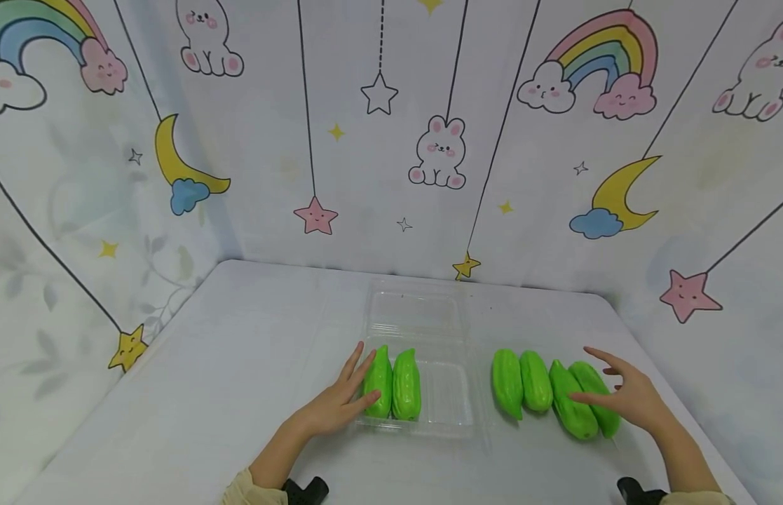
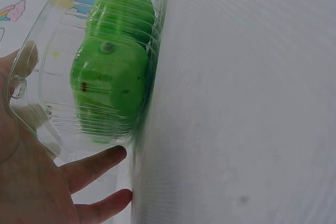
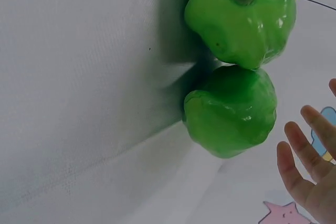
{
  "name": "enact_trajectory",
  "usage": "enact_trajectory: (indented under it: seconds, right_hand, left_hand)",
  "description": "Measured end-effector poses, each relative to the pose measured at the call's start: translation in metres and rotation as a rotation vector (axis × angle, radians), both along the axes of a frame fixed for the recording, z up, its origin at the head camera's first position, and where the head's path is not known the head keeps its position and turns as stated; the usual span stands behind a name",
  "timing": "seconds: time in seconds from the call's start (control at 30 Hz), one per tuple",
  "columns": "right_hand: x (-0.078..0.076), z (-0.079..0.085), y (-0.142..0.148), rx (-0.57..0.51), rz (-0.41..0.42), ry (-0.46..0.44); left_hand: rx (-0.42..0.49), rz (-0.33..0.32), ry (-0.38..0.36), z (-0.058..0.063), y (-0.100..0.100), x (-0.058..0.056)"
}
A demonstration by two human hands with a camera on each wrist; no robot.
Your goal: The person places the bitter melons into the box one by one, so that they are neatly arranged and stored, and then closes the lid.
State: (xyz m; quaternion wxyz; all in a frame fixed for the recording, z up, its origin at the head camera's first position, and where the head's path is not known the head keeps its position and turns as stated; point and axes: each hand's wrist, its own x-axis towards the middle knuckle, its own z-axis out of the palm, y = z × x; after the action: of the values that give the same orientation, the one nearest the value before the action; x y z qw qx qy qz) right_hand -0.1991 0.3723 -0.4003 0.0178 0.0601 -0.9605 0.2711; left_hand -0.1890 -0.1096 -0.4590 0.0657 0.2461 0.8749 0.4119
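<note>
Lengthwise, the left boxed vegetable [image 1: 378, 384] and the right boxed vegetable [image 1: 406, 386] run away from the person, narrow tips at the far end, side by side in the left part of a clear plastic box [image 1: 446, 393]. Right of it, on the white table [image 1: 240, 344], I count four more in a row: the first vegetable [image 1: 507, 379] tapers toward the near side, the second vegetable [image 1: 535, 382] runs nearly straight, the third vegetable [image 1: 570, 417] points its narrow tip far and leftward, and the fourth vegetable [image 1: 589, 379] slants likewise. All are glossy, lumpy, bright green; the box is thin and ribbed. On my feed, the left hand [image 1: 331, 407] spreads its fingers wide at the box's left side. The right hand [image 1: 637, 400] arches at the row's right end, thumb and fingers wide apart, gripping nothing.
</note>
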Motion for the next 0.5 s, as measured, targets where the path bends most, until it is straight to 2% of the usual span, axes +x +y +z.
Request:
enact_trajectory:
  seconds: [0.5]
  right_hand:
    - [0.0,-0.013,0.019,-0.034,-0.009,-0.053]
  left_hand:
    - [0.001,0.002,-0.005,0.001,0.001,0.0]
